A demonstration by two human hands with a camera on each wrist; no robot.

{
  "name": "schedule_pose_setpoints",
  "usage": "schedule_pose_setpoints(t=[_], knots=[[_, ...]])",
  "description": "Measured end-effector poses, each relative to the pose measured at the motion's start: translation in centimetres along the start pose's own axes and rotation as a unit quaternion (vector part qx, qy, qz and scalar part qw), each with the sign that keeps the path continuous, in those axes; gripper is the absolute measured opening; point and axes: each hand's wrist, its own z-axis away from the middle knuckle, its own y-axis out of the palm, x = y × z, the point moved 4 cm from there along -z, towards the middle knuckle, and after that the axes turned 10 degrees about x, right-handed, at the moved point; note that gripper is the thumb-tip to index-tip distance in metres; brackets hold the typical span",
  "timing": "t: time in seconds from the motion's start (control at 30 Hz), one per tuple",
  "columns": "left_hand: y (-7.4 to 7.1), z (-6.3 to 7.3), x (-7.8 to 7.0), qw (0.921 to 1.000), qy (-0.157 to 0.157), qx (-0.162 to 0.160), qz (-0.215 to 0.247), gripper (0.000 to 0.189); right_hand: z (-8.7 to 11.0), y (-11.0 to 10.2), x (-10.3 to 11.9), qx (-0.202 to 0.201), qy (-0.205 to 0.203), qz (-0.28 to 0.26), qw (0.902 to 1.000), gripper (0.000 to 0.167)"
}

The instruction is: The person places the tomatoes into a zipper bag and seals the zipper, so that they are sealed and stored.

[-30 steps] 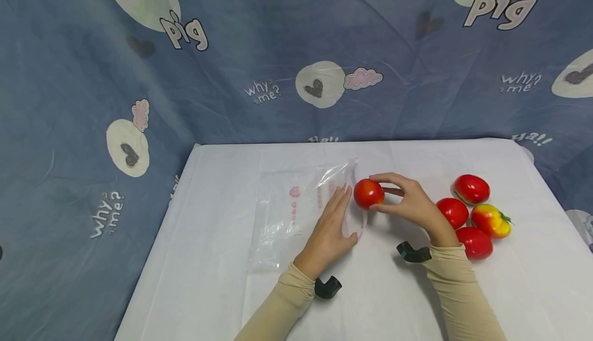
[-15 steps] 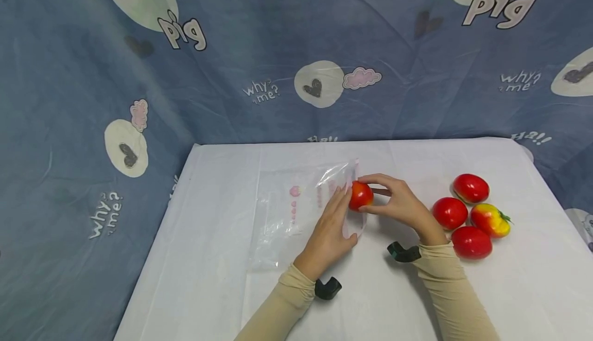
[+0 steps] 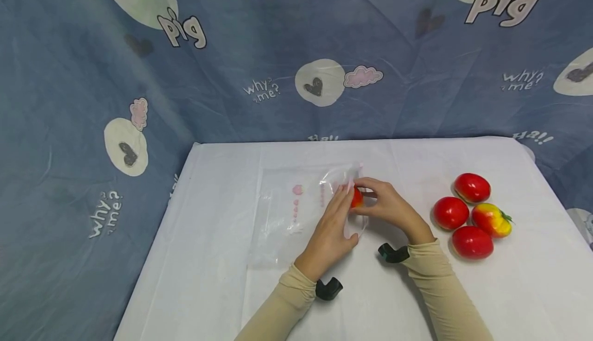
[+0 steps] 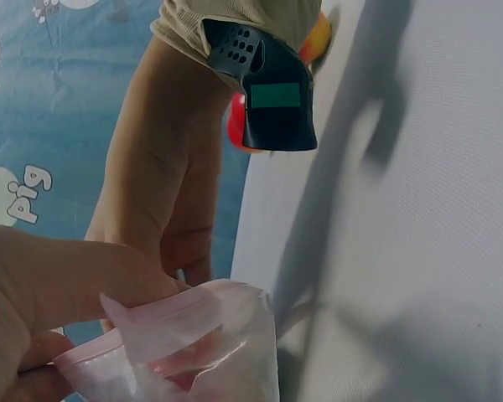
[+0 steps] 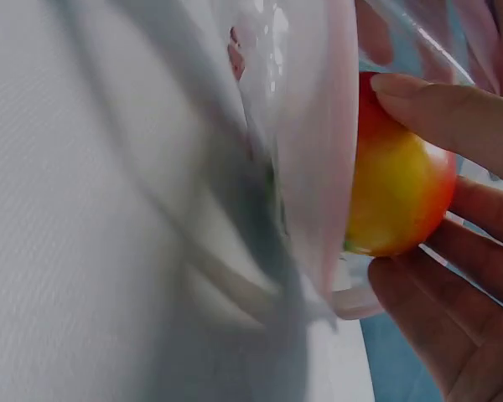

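My right hand (image 3: 391, 208) grips a red and yellow tomato (image 5: 394, 188) between thumb and fingers at the mouth of a clear plastic bag (image 3: 278, 222). The bag lies flat, with pink print and a pink-edged mouth facing right. In the right wrist view the tomato's near side is partly behind the raised pink lip (image 5: 323, 151). My left hand (image 3: 328, 230) lies over the bag's mouth end, its fingers holding the lip up; the left wrist view shows the film (image 4: 184, 327) at those fingers. Seen from the head, the left fingers cover part of the tomato.
On the white-covered table (image 3: 204, 279), right of my right arm, sit several tomatoes: a red one (image 3: 472, 188) at the back, others (image 3: 451, 212) close by, and a yellow-red one (image 3: 491, 220) with a green stem. A blue printed cloth (image 3: 241, 37) hangs behind.
My right hand has moved left with the tomato, from beside the bag's mouth to inside its lip. The left hand has stayed nearly still.
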Motion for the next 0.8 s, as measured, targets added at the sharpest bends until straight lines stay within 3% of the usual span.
schedule_pose_setpoints(t=[0.4, 0.8], knots=[[0.2, 0.0, 0.1, 1.0, -0.002, 0.008, -0.004, 0.105, 0.6, -0.5, -0.5, 0.017, 0.007, 0.014, 0.9997, 0.059], [0.5, 0.1, -0.3, 0.9995, 0.027, 0.001, 0.018, 0.109, -0.6, 1.0, -0.5, -0.01, -0.024, -0.005, 0.9996, 0.047]])
